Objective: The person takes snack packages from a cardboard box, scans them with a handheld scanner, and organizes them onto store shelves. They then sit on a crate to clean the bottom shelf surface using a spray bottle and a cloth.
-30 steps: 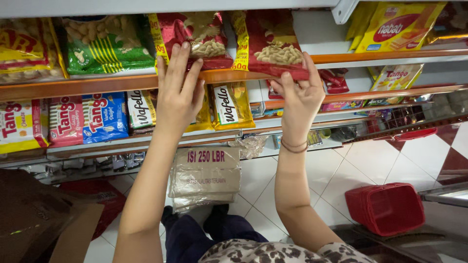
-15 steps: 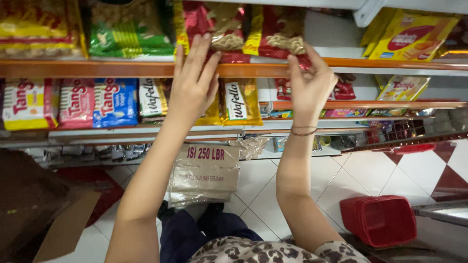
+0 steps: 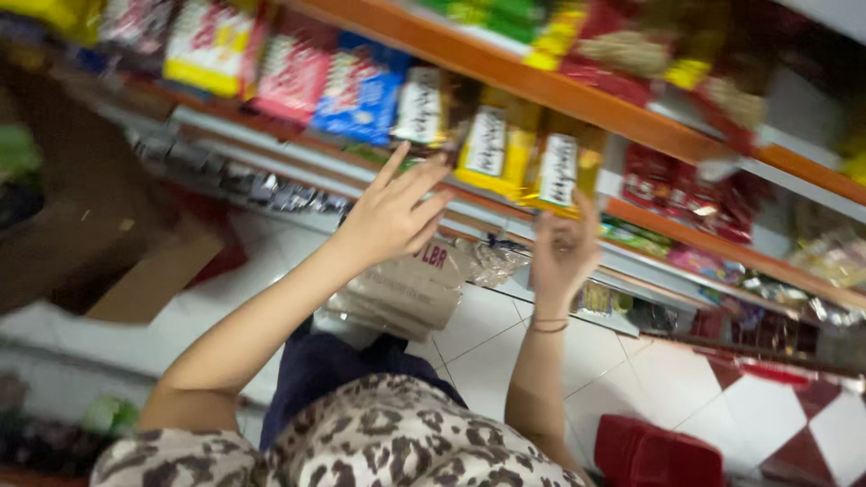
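While both arms reach up, left hand [image 3: 390, 215] spreads its fingers loosely at centre frame, holding nothing. Right hand [image 3: 561, 254] pinches the bottom edge of a glossy yellow packet [image 3: 561, 171], centre right, hanging off the orange shelf [image 3: 505, 68]. Blur softens everything.

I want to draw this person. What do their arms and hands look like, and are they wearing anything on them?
Both arms are bare, with no sleeves showing on the forearms. The left hand wears nothing that can be seen. The right hand has thin bracelets around its wrist. No gloves and no watch are visible. The picture is too blurred to show rings or nail colour.
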